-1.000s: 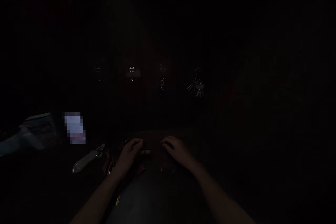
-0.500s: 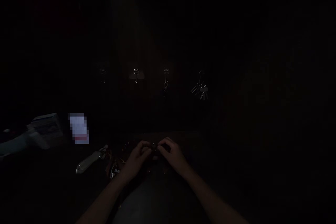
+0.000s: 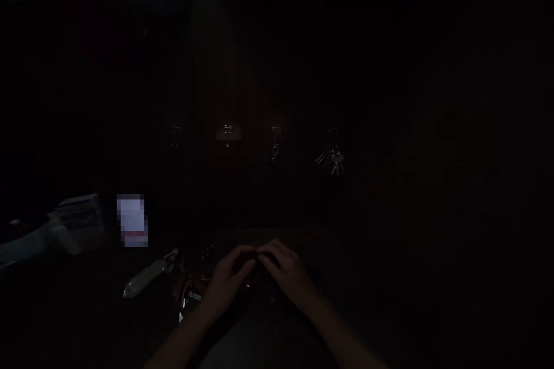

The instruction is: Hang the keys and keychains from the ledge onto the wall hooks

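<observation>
The scene is very dark. My left hand (image 3: 225, 282) and my right hand (image 3: 285, 274) meet fingertip to fingertip over a dark surface at lower centre. Their fingers are curled around something small between them, too dark to identify. Just left of my left hand lies a small cluster of metal bits (image 3: 188, 294), perhaps keys. A shiny elongated object (image 3: 149, 277) lies further left.
On the back wall runs a row of small metal hooks (image 3: 228, 134); a bunch of keys (image 3: 332, 157) hangs from the right one. At the left stand a pale blurred card (image 3: 132, 220) and a stack of boxes or papers (image 3: 75, 222).
My two hands came together from apart and now touch at the fingertips. The view has tilted up slightly, so everything sits lower in the picture.
</observation>
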{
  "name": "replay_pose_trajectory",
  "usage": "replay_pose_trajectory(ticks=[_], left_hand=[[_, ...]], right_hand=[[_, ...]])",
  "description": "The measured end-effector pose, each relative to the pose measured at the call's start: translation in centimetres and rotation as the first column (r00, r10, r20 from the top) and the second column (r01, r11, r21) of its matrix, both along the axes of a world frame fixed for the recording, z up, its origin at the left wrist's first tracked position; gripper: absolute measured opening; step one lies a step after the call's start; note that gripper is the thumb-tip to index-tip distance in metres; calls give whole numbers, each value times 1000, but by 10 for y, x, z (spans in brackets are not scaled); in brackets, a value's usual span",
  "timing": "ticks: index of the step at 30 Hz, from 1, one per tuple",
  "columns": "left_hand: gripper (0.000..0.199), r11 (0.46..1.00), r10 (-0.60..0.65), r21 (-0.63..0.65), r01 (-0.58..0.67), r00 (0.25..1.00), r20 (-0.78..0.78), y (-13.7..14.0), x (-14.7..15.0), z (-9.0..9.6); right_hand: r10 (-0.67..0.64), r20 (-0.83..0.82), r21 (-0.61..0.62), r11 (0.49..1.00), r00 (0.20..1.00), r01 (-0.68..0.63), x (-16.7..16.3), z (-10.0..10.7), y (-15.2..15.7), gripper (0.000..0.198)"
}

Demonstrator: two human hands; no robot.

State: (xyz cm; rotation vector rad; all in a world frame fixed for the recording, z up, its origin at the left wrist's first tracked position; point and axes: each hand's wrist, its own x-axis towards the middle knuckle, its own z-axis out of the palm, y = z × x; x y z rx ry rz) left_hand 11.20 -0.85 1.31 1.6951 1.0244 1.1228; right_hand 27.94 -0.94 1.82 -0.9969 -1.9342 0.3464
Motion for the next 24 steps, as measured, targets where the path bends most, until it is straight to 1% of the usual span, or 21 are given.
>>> replay_pose_trajectory(ticks=[6,9,12,15,18,21,24], left_hand=[[19,1000,3,19,-3,1000,-14,3,1,-1],[19,998,55,37,-55,998,-20,3,0,1],[19,995,100,29,-100,995,-20,2,0,3],[20,993,115,22,-115,993,-13,-1,1,7],[20,991,127,31,-127,992,-7,-4,0,11],[20,988,145,52,-144,989,-18,-6,-5,12],[23,984,165,75,-160,984,-63,-5,-12,10]], right_hand=[[8,-113,-43,999,994,-13,-3,3,-2,11],[-11,-141,-100,995,990,-4,-3,3,-2,11],[-27,-136,-143,990,990,7,-3,5,-2,9],[-38,-165,-163,987,986,11,-3,8,-3,11],[-36,-232,-221,975,972,-16,-5,11,-3,12],[-25,-286,-286,956,958,-60,-7,17,-3,12],[-52,-343,-300,952,938,-57,-6,30,3,15]])
